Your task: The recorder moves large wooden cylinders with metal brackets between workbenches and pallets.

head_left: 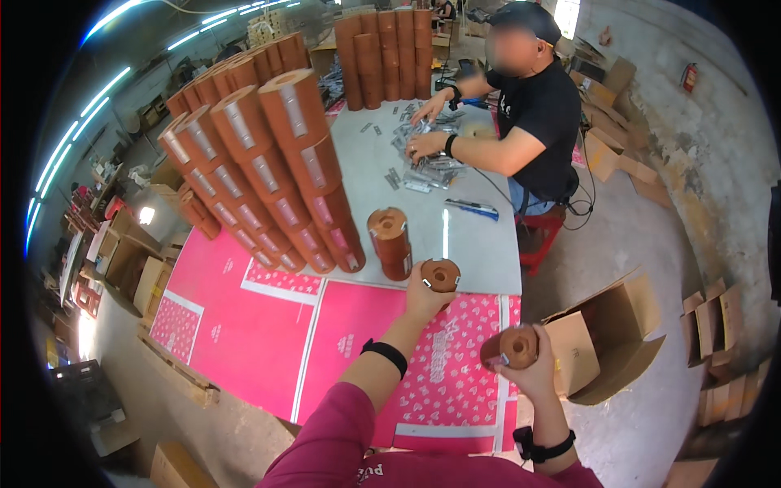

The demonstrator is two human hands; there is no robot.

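My left hand is wrapped round a brown cylinder at the near edge of the white table top. This cylinder has a round recess in its top and small silvery metal pieces at its rim. Above the pink sheet's right edge, my right hand grips a second brown cylinder, tilted, with its recessed end showing. Just beyond my left hand stands a short stack of brown cylinders. To its left rise tall stacks of similar cylinders with pale metal plates on their sides.
Pink patterned sheets cover the near table. Across from me, a person in black handles a pile of small metal plates. A blue-handled tool lies nearby. More cylinder stacks stand behind. An open carton is at the right.
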